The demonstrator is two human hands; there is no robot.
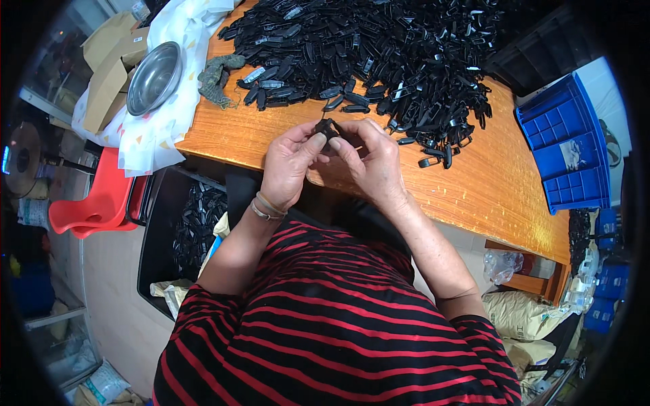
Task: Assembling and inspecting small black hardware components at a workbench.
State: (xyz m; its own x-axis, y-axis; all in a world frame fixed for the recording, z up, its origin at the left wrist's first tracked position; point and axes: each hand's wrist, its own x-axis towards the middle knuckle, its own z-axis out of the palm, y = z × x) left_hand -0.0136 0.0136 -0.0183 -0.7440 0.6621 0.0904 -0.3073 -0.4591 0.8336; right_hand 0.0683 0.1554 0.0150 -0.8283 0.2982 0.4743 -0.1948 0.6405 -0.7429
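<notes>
Close above the front edge of the wooden table, my left hand [290, 162] and my right hand [376, 157] meet around small black plastic parts [328, 130]. Both thumbs press on them from the near side, and the fingers are closed. Their exact shape is partly covered by my fingertips. Just beyond my hands spreads a large heap of similar black plastic parts [352, 51], long and narrow, some with shiny faces. A few loose ones [433, 159] lie on the table to the right of my right hand.
A grey-green glove [218, 80] lies left of the heap on the wooden table [487, 196]. A metal bowl [155, 79] rests on white sheeting at far left. Blue crates [565, 145] stand right. Below left are a red chair [101, 196] and a black bin [157, 250] holding black parts.
</notes>
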